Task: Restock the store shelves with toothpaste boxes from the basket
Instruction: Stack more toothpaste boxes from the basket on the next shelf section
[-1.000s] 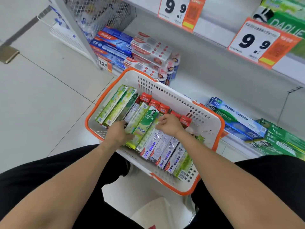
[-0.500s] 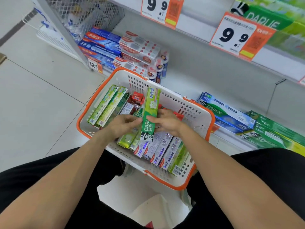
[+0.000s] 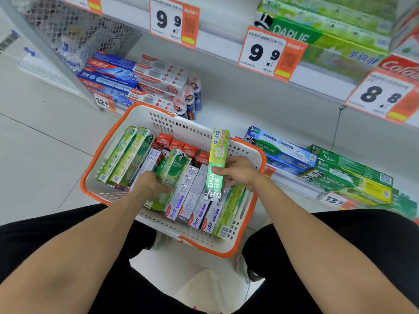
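Observation:
A white basket with an orange rim [image 3: 103,150] sits on the floor before my knees, packed with several toothpaste boxes. My right hand [image 3: 238,172] grips a green Darlie box [image 3: 216,159], held upright above the basket's right half. My left hand [image 3: 150,185] reaches down into the basket and grips a second green Darlie box [image 3: 172,168] that is tilted up out of the row. White "360" boxes [image 3: 188,193] and red boxes [image 3: 175,145] lie around it.
The bottom shelf holds blue and red Colgate boxes [image 3: 127,75] at left and blue and green Darlie boxes [image 3: 335,173] at right, with bare white shelf [image 3: 238,109] between. Price tags 9.9 [image 3: 172,21] and 8.8 [image 3: 383,96] hang from the upper shelf edge.
My right hand has taken the green box alone and lifted it rightwards. My left hand let go of it and went back down onto another green box in the basket.

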